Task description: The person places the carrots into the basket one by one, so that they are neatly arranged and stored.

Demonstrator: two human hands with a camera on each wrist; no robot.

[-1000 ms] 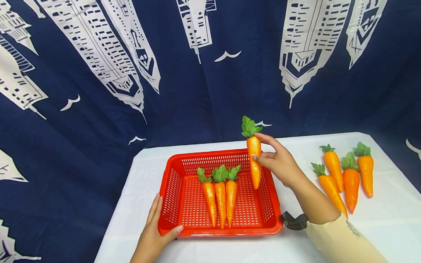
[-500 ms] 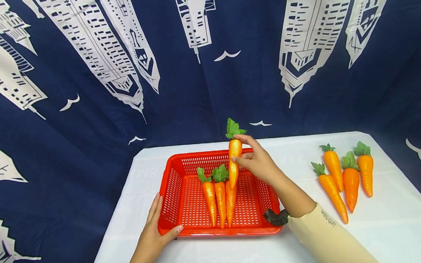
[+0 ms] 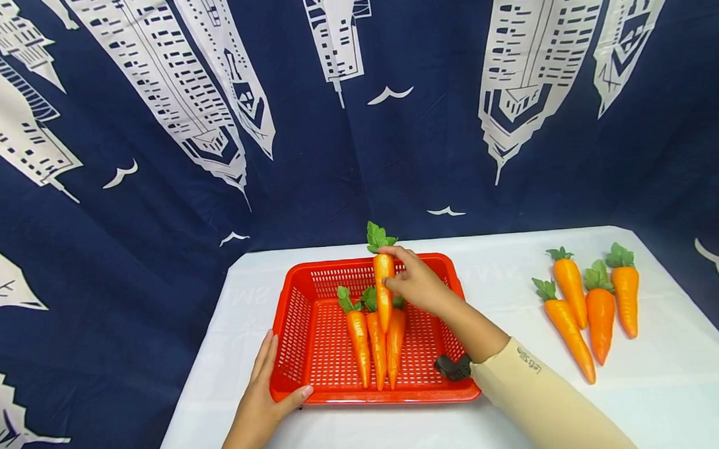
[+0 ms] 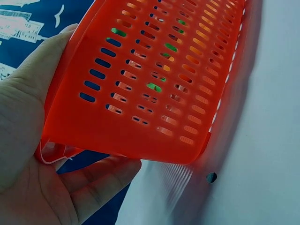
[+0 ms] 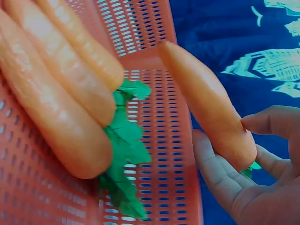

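I see three carrots (image 3: 378,351) in the red basket (image 3: 328,348); right hand (image 3: 420,283) pinches another carrot (image 3: 382,293) above (left hand (image 3: 263,392) grips basket's edge).

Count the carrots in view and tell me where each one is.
8: three carrots in the red basket, one carrot held over it by the right hand, four carrots on the white table, right of the basket.

the head view is bright; the left wrist view is dimmer, with shadow beside the basket (image 4: 93,129); glare whitens the nearest carrots (image 5: 52,115).
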